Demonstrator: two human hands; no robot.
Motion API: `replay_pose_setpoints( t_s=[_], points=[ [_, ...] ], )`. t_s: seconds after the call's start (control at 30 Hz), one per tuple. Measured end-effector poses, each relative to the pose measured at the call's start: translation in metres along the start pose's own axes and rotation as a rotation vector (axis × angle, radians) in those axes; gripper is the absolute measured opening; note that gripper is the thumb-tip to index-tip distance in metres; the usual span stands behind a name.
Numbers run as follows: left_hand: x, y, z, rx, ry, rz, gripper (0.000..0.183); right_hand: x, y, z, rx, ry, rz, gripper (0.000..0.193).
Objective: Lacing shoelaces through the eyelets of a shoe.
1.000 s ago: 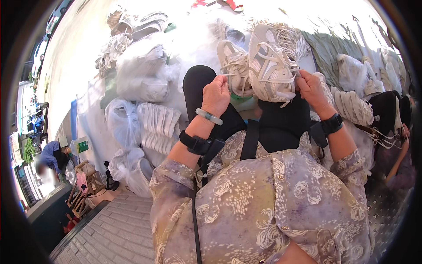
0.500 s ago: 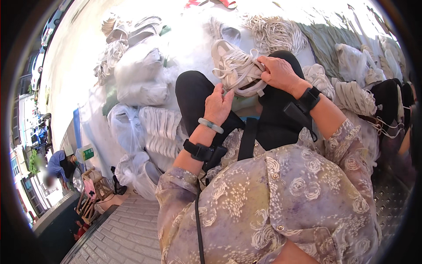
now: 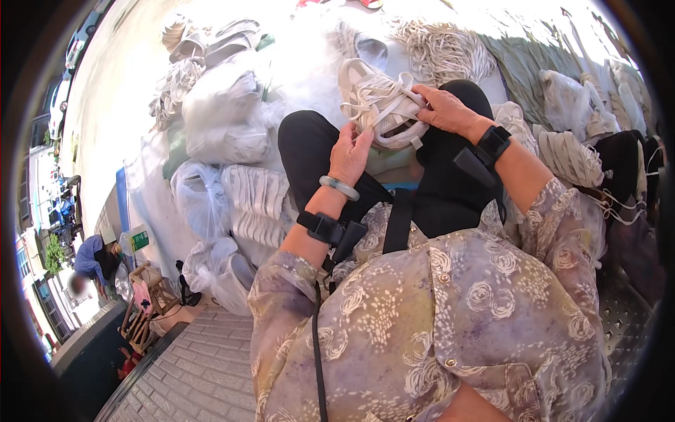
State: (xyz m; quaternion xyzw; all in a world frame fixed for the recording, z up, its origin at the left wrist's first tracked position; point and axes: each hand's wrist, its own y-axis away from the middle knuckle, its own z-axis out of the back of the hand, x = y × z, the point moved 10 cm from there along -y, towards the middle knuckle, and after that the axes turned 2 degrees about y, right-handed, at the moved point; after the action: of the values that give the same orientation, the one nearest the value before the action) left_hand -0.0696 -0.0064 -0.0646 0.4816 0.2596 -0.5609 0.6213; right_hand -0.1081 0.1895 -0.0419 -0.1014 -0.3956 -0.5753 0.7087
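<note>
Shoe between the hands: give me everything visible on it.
The sneaker is off-white and beige, with fabric-looking uppers and flat, pale laces crossing loosely in slack loops. Its toe points away from the person, the ankle opening towards them; a small pale tab shows at the heel. It sits between the black-clad knees, left hand and right hand at its sides. Its underside is hidden.

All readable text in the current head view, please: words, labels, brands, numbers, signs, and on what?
None legible.
Green-and-white panel: markings too small to read.
Sneaker: no lettering can be made out.
Black wrist strap: none readable.
</note>
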Motion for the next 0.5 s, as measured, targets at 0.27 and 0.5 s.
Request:
replay_pose_setpoints(
  t_s=[0.27,0.5],
  points=[
    [0.040,-0.026,-0.016,0.077,0.280,0.170,0.074,0.002,-0.014,-0.002,-0.131,0.189,0.088,0.033],
    [0.047,-0.030,-0.017,0.038,0.244,0.191,0.075,0.006,-0.017,-0.005,-0.053,0.320,0.047,0.032]
  ],
)
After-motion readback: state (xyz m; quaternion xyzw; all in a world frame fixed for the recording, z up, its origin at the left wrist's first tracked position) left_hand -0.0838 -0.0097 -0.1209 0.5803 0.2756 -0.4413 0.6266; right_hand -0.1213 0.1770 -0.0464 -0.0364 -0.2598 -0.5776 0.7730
